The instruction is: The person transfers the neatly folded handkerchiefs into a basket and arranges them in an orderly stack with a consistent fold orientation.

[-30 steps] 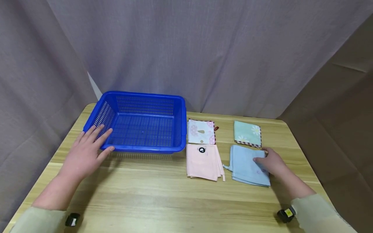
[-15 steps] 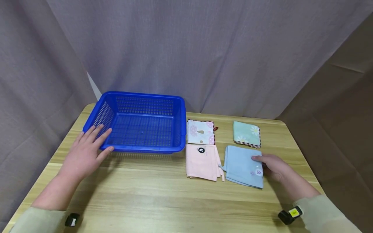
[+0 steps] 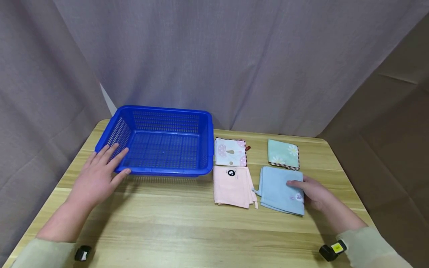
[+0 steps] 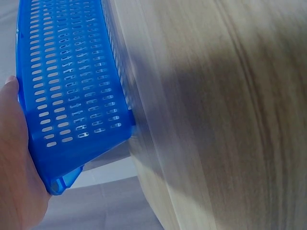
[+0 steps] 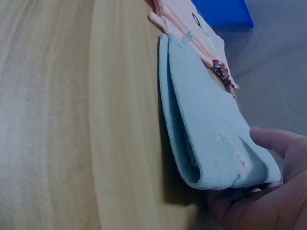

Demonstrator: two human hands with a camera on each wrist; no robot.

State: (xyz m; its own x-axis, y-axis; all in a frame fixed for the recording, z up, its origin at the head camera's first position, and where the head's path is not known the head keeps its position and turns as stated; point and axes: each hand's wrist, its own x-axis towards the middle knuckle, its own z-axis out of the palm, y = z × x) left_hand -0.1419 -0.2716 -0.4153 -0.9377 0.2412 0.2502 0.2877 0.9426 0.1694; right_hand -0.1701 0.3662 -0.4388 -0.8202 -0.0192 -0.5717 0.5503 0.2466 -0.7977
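My right hand point(image 3: 314, 191) pinches a folded light blue hand towel point(image 3: 279, 191) at its right edge, thumb on top and fingers underneath. In the right wrist view the held end of this towel point(image 5: 211, 129) is raised, a shadow on the wood below it. My left hand point(image 3: 97, 175) rests with spread, straight fingers over the near left corner of a blue plastic basket point(image 3: 169, 172). The left wrist view shows that basket's slotted side wall point(image 4: 72, 81) beside the hand. Nothing lies in the basket.
A folded pink towel point(image 3: 231, 191) lies just left of the blue one. Behind it is a white-and-pink patterned cloth point(image 3: 231, 150), and behind the blue towel a mint cloth point(image 3: 281, 152) with daisies. Grey curtains point(image 3: 234, 63) hang along the table's point(image 3: 167, 230) back edge.
The blue towel has shifted slightly left, its hanging loop now near the pink towel. The right fingers have slid beneath its right edge. The left hand and basket have stayed put.
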